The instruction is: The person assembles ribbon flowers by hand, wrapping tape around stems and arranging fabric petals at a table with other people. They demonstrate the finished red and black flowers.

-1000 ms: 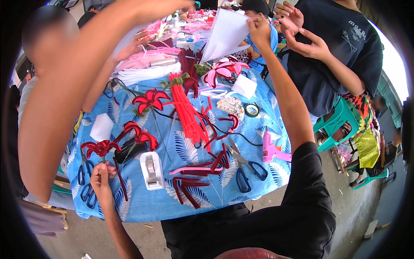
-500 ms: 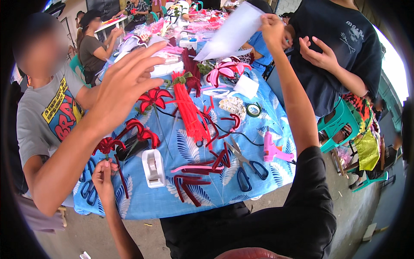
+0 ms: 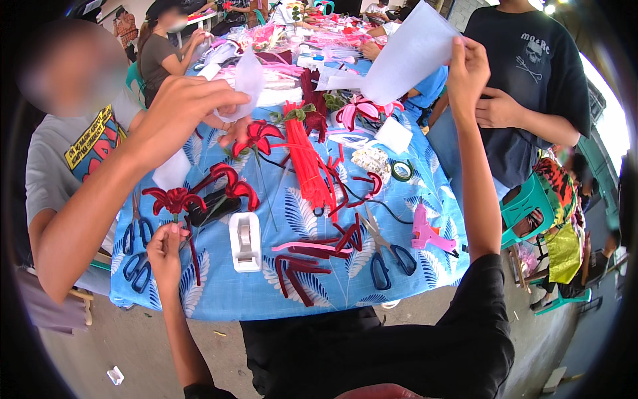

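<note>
My left hand [image 3: 166, 247], near the table's front left, pinches the thin stem of a fuzzy red pipe-cleaner flower [image 3: 171, 199]. Raised at the right, my right hand [image 3: 468, 70] grips the edge of a thin white translucent sheet [image 3: 411, 56] above the table. From the left a co-worker's arm [image 3: 109, 203] crosses in front of me; that person's hand [image 3: 189, 106] has a smaller white piece [image 3: 248, 83] at its fingertips. More red flowers [image 3: 234, 188] lie beyond my left hand.
On the blue patterned tablecloth [image 3: 219, 299] are a white tape dispenser [image 3: 246, 256], scissors [image 3: 391, 256], a pink glue gun [image 3: 428, 233], dark red pipe cleaners [image 3: 299, 269] and a red bundle [image 3: 309, 166]. A person in a black shirt [image 3: 525, 60] stands at the right.
My right hand has moved right with the white sheet. The co-worker's hand has lowered, and a white piece now shows at its fingers. The person in black has lowered a hand.
</note>
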Available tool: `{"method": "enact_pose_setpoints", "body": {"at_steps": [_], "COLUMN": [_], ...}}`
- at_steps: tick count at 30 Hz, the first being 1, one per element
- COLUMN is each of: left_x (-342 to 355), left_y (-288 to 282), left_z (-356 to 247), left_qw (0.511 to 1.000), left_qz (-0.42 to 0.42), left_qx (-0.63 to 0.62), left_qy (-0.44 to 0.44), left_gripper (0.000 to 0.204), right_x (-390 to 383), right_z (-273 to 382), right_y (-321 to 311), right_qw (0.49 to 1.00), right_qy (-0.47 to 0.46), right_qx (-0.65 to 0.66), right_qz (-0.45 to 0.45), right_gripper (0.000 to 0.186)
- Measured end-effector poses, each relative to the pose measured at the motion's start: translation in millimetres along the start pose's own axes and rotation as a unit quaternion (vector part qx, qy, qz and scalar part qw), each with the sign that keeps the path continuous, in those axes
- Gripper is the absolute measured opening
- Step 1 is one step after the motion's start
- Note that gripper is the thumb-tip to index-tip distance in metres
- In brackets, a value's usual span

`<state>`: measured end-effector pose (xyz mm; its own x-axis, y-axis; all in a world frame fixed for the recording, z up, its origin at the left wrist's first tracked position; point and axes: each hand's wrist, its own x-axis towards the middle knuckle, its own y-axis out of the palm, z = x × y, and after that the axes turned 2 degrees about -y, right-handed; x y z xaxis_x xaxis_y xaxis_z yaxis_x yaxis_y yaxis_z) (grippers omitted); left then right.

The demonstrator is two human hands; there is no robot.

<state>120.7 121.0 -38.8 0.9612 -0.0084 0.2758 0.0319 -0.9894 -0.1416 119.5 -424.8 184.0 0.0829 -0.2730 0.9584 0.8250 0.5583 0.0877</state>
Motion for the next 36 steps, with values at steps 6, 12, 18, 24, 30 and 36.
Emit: {"method": "enact_pose_setpoints", "body": {"at_steps": [6,12,18,24,30,36], "left_x": [-1,-1,4,-4,-8,-15], "left_y": [-2,0,10,6,6,-2], "left_z": [-10,-10,-2,-20,-23,-23], "left_qw": [0.999,0.999,0.997,0.973,0.970,0.955], "left_qz": [-0.003,0.024,0.026,-0.016,-0.018,-0.085], "left_qx": [-0.035,-0.029,0.068,0.216,0.235,0.264], "left_qy": [0.006,0.016,0.031,0.077,0.063,0.101], "left_gripper": [0.024,0.026,0.025,0.026,0.026,0.025], "right_x": [-30,-63,-109,-167,-199,-197], "right_z": [95,137,164,172,174,168], "right_y": [-32,-63,-76,-60,-51,-46], "right_qw": [0.997,0.979,0.922,0.855,0.773,0.565], "right_qy": [0.047,0.109,0.099,0.124,0.197,0.318], "right_qx": [-0.007,-0.009,-0.015,0.092,0.167,0.290], "right_qz": [0.058,0.175,0.373,0.494,0.579,0.704], "right_gripper": [0.018,0.015,0.009,0.014,0.022,0.016]}}
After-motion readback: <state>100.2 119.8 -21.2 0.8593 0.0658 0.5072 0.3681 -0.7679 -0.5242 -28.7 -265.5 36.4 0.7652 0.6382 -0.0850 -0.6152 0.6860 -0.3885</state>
